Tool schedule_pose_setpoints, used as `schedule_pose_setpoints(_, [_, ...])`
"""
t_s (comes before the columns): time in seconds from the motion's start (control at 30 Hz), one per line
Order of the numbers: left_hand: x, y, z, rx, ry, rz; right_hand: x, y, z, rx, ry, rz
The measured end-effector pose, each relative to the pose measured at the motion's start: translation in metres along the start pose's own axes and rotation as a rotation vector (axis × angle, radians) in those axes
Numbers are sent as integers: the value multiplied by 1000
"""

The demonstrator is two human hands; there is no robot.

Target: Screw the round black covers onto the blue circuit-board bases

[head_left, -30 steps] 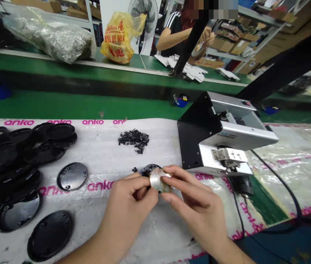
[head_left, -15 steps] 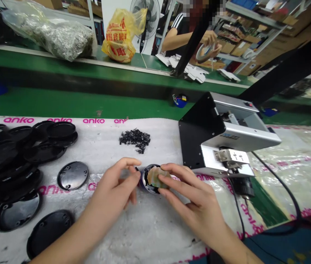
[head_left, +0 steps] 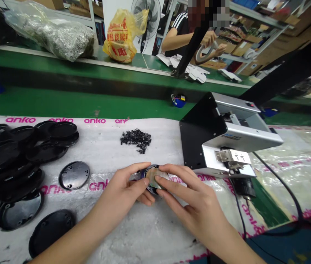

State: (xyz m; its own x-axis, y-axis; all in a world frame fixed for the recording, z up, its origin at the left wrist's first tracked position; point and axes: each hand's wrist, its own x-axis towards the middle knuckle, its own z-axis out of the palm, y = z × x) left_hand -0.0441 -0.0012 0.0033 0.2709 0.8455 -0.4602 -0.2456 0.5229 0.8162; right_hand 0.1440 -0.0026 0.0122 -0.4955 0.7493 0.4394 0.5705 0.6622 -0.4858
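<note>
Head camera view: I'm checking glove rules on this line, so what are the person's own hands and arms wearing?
Nothing shows on them. The left hand and right hand are bare, with no gloves, rings, watch or wristband in view. Both forearms are uncovered down to the picture's lower edge, so no sleeve shows.

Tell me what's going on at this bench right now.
A person's left hand and right hand meet over a small round black part on the white sheet, pressing a pale disc into it. Black round covers lie to the left, a heap of tiny black pieces behind, a silver machine to the right. Across the green belt, another person handles tape.
</note>
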Motion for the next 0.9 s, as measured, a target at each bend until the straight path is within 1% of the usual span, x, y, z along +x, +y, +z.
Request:
schedule_pose_setpoints(0.13, [2, -2, 1, -11, 3, 6, 1, -6, -2, -58, -45, -6])
schedule_pose_setpoints(0.2, [3, -2, 2, -30, 9, 6, 1, -7, -3, -79, -82, -1])
schedule_pose_setpoints(0.27, [4, -2, 3, -40, 19, 1, 1, -6, -4, -93, -91, 5])
schedule_pose_setpoints(0.37, [4, -3, 5, -32, 27, 12, 2, -4, -5, -79, -65, 8])
schedule_pose_setpoints(0.53, [2, -6, 5, 23, 10, 79, 2, -4, 0, -37, 7, 34])
schedule_pose_setpoints(0.67, [2, -6, 3, 38, 0, 59, -1, 0, 3, -61, 40, 14])
schedule_pose_setpoints(0.77, [2, -4, 3, 43, -2, 47, 0, 1, 1, -49, 2, 6])
schedule_pose_setpoints(0.9, [2, -1, 5, 75, 6, 53, 6, -3, -6, -15, -69, 103])
